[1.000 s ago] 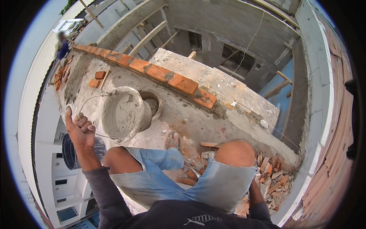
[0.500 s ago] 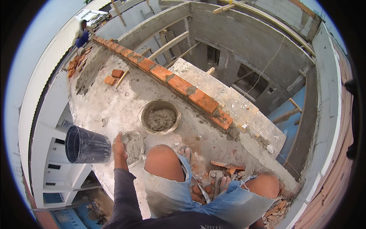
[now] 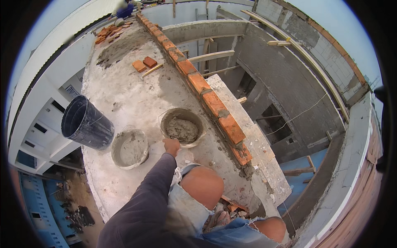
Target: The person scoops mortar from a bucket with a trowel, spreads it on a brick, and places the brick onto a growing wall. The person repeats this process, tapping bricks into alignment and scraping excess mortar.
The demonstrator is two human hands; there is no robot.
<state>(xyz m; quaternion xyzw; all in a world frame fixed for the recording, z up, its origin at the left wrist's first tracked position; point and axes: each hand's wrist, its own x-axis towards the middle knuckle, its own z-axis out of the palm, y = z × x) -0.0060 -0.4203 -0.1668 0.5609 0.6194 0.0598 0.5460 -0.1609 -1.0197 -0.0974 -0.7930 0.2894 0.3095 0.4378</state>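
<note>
My left hand (image 3: 171,146) reaches forward, fingers curled closed at the near left rim of a round bucket of grey mortar (image 3: 182,126). It appears to grip that rim; the fingertips are hidden. To the left of it sits a second, shallower-looking bucket (image 3: 130,148) with grey mortar smeared over its inside. A black bucket (image 3: 87,123), splashed with grey and tilted in the view, stands farther left by the slab's edge. My right hand is out of view. Beyond the mortar bucket runs a course of orange bricks (image 3: 215,103) with mortar in its joints.
Two loose bricks (image 3: 144,63) and a wooden strip (image 3: 152,70) lie farther along the slab. More bricks (image 3: 109,33) are piled near a person (image 3: 124,10) at the far end. Broken brick (image 3: 233,206) lies by my feet. Drops open beyond both slab edges.
My left hand has moved right, from the smeared bucket to the mortar bucket's rim. The view has shifted, and the smeared bucket now shows in full.
</note>
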